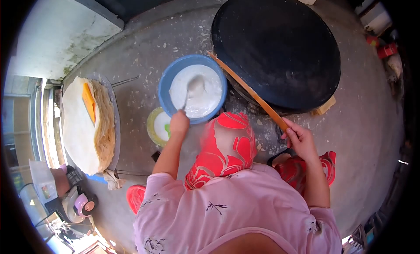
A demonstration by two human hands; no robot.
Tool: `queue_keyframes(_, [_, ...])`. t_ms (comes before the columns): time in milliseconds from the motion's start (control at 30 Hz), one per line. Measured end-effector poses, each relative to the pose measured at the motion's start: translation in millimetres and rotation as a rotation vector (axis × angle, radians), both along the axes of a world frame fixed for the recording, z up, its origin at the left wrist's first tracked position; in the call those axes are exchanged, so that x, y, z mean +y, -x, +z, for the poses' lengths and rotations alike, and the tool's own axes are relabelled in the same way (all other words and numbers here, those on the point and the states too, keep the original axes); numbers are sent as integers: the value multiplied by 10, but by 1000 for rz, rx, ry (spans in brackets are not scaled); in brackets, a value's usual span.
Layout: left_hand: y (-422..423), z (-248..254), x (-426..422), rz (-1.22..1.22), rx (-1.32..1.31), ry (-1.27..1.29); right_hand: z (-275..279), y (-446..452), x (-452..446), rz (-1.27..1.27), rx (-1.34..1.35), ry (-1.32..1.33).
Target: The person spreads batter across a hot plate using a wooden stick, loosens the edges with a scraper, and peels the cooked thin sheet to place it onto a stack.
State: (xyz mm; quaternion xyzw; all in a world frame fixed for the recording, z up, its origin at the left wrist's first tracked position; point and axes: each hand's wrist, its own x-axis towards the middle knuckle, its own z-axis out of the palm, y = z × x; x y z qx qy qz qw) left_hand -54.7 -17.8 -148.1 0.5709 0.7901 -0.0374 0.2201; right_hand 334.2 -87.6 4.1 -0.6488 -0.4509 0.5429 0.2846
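Note:
My left hand (179, 123) is closed round the handle of a ladle (195, 84), whose bowl is in the white batter (202, 103) inside a blue basin (165, 88). My right hand (299, 138) grips the lower end of a long wooden stick (249, 91). The stick slants up and left, past the near-left edge of a large round black griddle (275, 48), and its far end is beside the basin's rim. Below the basin's left side, a yellow-green bowl (151, 128) holds white liquid and something bright green, partly hidden by my left hand.
At the left, a stack of thin flatbreads (78, 127) lies on a round board, with a yellow-orange flat tool (89, 101) on it. A red round object (136, 197) is near my left side. A wooden block (324, 106) sits by the griddle's lower right edge.

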Motion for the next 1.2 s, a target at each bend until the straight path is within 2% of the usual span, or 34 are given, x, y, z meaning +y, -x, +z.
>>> queue_keyframes(67, [30, -46, -55, -62, 9, 49, 15, 6, 14, 2, 7, 22])
queue_keyframes(133, [167, 181, -188, -57, -87, 56, -18, -7, 4, 14, -10, 13])
queue_keyframes(200, [351, 223, -248, -12, -106, 46, -57, -27, -29, 28, -23, 21])
queue_keyframes(267, [429, 217, -243, 152, -15, 19, -89, -54, -45, 4, 20, 45])
queue_keyframes(300, [346, 181, -227, 149, 26, 43, -107, -64, -49, 6, 23, 45])
queue_keyframes(333, [331, -46, -232, 48, -31, 61, -120, -81, -51, 2, 21, 52])
queue_keyframes(400, [208, -617, -215, 1, -80, -14, -110, -74, -36, -7, 16, 53])
queue_keyframes(433, [150, -669, -154, -4, -85, -16, -81, -57, -15, -10, 19, 46])
queue_keyframes(500, [68, -731, -35, 785, -947, 382, -47, -51, -19, -13, 17, 42])
queue_keyframes(533, [26, -585, -16, 780, -951, 379, -52, -45, -14, -15, 33, 34])
queue_keyframes(600, [-1, -210, -37, 1217, -1567, 580, -90, -45, -15, -18, 52, 21])
queue_keyframes(633, [15, -83, -79, 1213, -1568, 576, -121, -65, -21, -3, 69, 32])
queue_keyframes(700, [87, 139, -202, 1241, -1788, 589, -143, -84, -22, 12, 84, 35])
queue_keyframes(800, [278, 488, -365, 1204, -1935, 586, -156, -107, -57, -15, 108, 45])
queue_keyframes(933, [381, 1059, -561, 1035, -1871, 412, -179, -150, -105, -70, 172, 21])
queue_keyframes(1033, [388, 1388, -631, 880, -1723, 200, -145, -177, -111, -138, 227, 26])
queue_keyframes(1200, [361, 1669, -657, 715, -1704, 80, -63, -290, -157, -99, 254, 104])
